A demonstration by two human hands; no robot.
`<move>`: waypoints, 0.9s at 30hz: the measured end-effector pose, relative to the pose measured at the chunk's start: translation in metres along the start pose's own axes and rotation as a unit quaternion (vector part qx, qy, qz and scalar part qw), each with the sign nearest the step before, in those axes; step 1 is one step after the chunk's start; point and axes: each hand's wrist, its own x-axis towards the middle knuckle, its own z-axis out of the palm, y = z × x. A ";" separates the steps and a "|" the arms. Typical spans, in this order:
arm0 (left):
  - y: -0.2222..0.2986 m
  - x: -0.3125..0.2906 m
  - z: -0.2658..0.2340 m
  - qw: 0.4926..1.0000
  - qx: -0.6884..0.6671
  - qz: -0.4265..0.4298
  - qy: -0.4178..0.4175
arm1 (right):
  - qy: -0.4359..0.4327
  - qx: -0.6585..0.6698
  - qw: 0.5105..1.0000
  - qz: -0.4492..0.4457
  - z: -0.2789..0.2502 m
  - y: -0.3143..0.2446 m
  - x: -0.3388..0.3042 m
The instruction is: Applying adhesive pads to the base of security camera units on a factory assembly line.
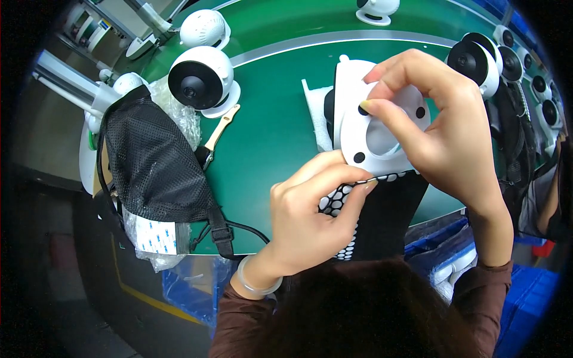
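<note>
A white round-headed camera (352,77) lies tipped on the bench, the underside of its ring-shaped base facing me. Several round black pads (359,157) sit on that ring. My right hand (439,101) is curled at the base, its thumb tip against the pad on the upper left and a fingertip near the rim. Below it my left hand (319,206) pinches the edge of a black sheet (388,209) between thumb and forefinger. White round spots show along the sheet's top and left side. Its lower end is hidden by my head.
Another white camera with a black front (200,80) stands on the green bench (268,119) beside a wooden-handled brush (221,134). A black mesh bag (152,161) hangs at the left edge. More cameras (474,62) crowd the right side. Blue bins (439,241) are below the bench.
</note>
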 end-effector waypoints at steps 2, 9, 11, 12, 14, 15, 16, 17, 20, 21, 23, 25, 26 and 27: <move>-0.003 0.001 0.000 0.999 0.018 0.037 0.011 | -0.027 -0.019 0.999 0.016 -0.004 0.000 0.004; -0.006 0.005 -0.004 1.000 -0.001 0.025 -0.007 | -0.279 0.127 0.952 -0.016 -0.017 0.024 0.042; -0.007 0.006 -0.008 1.000 -0.006 0.015 -0.001 | -0.376 0.144 0.915 0.022 -0.015 0.022 0.056; -0.008 0.006 -0.013 1.000 0.012 0.025 0.011 | -0.411 0.188 0.882 0.132 -0.018 0.015 0.064; -0.007 0.007 -0.019 0.999 0.002 0.032 0.031 | -0.279 0.186 0.927 0.167 -0.023 0.042 0.067; -0.001 0.000 -0.020 0.996 -0.015 -0.055 0.063 | -0.002 0.146 0.984 0.104 -0.012 0.080 0.069; -0.006 -0.005 -0.022 0.996 -0.001 -0.034 0.081 | -0.173 0.302 0.909 0.230 -0.042 0.090 0.081; -0.007 -0.014 -0.032 0.995 0.004 -0.021 0.098 | -0.124 0.364 0.887 0.255 -0.042 0.106 0.095; -0.026 -0.041 -0.050 0.988 -0.084 -0.129 0.024 | -0.143 0.196 0.944 0.222 -0.018 0.090 0.133; -0.029 -0.047 -0.049 0.983 -0.091 -0.161 0.007 | -0.152 0.171 0.948 0.223 -0.004 0.083 0.145; -0.026 -0.050 -0.041 0.984 -0.095 -0.153 -0.017 | -0.154 -0.024 0.972 0.174 0.018 0.090 0.173; -0.020 -0.043 -0.039 0.984 -0.073 -0.159 -0.044 | -0.002 -0.142 0.988 0.053 0.066 0.130 0.189; -0.017 -0.046 -0.040 0.979 -0.080 -0.186 -0.033 | 0.041 -0.163 0.986 0.004 0.089 0.144 0.195; -0.010 -0.046 -0.047 0.973 -0.027 -0.224 -0.048 | 0.016 -0.186 0.982 -0.022 0.108 0.138 0.195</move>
